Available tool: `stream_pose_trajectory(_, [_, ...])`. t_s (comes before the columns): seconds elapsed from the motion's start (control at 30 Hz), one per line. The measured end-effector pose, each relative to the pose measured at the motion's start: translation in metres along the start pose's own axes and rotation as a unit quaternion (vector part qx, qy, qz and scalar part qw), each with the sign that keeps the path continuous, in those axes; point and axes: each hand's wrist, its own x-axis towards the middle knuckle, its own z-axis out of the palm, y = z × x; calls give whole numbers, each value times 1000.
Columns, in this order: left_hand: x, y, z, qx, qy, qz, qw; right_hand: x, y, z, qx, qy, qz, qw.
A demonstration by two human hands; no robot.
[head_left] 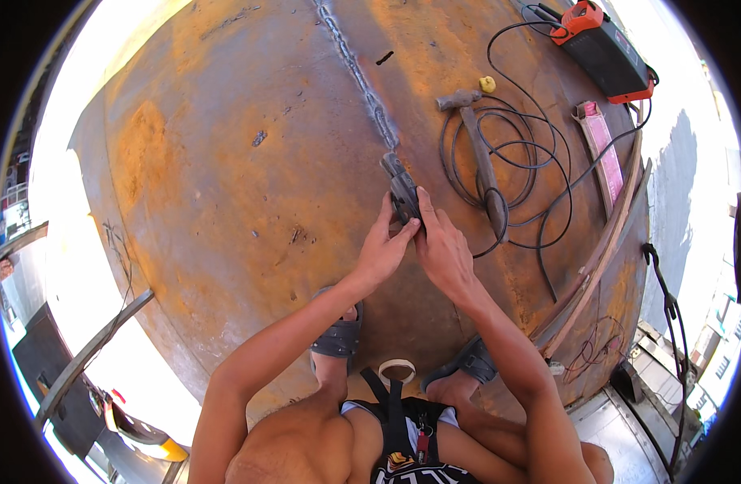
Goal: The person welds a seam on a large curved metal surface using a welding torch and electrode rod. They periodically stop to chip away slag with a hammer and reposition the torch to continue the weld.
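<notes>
A black welding electrode holder (399,179) is held between my two hands over a rusty steel surface (225,185). My left hand (383,246) closes on its left side, the fingers pressed against the body. Around the right side and rear of the holder wraps my right hand (445,248). No electrode can be made out in its jaws. The holder's tip lies at the near end of a rough grey weld bead (353,73), which runs away from me. Black cable (500,242) leads off to the right of my right hand.
A hammer (479,153) rests across the coiled cable, near a small yellow lump (487,84). Farther right are a black and orange welding machine (604,56) and a pink box (600,153). Long strips (592,270) lie along the right edge. My sandalled feet (338,335) stand close by.
</notes>
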Motion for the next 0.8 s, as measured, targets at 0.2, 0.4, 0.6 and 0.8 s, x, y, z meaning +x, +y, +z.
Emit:
stream_pose_trajectory(0.2, [2, 2, -1, 6, 0, 3, 1000, 3, 1, 0, -4, -2, 0, 1000])
stream_pose_trajectory(0.4, [5, -1, -1, 4, 0, 6, 1000, 3, 2, 1, -2, -5, 0, 1000])
stream_pose_trajectory(0.6, [6, -3, -3, 21, 0, 18, 1000, 3, 0, 1, -5, -8, 0, 1000])
stream_pose_trajectory(0.8, [4, 1, -1, 8, -5, 0, 1000, 2, -1, 0, -10, -12, 6, 1000])
